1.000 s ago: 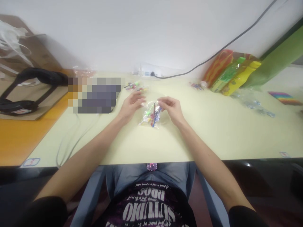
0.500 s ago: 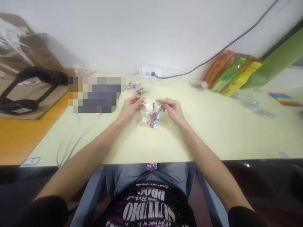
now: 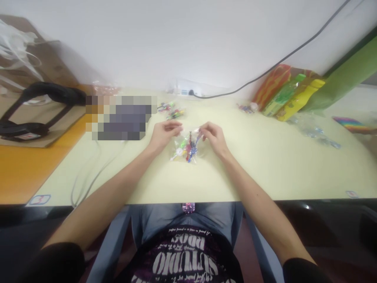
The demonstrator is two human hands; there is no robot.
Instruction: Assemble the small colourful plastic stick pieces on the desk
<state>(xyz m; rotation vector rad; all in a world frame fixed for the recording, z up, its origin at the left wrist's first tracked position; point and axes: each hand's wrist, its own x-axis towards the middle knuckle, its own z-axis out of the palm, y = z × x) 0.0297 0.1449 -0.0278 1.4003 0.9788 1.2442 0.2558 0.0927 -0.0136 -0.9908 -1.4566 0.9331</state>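
Note:
A clear plastic bag (image 3: 184,156) lies on the cream tabletop (image 3: 176,182) in front of me. Inside it are small plastic pieces in green, white, yellow, red, blue and black; their exact kind is too small to make out. My left hand (image 3: 163,134) is at the bag's upper left corner, thumb and fingertips pinched together on the clear film. At the upper right corner, my right hand (image 3: 215,137) pinches the film with curled fingers. Whether the bag's mouth is open cannot be made out.
Similar small bags (image 3: 176,113) lie behind my hands. A blurred-out dark device (image 3: 125,120) is at left, near a black padded frame (image 3: 38,112). Back right are a green bottle (image 3: 284,96), a yellow bottle (image 3: 300,100) and crumpled clear bags (image 3: 318,131). A cable (image 3: 232,91) runs behind.
The fingers of my right hand have curled in from a straighter pose. My left fingertips have shifted slightly right, and the bag looks a little more spread out and nearer me.

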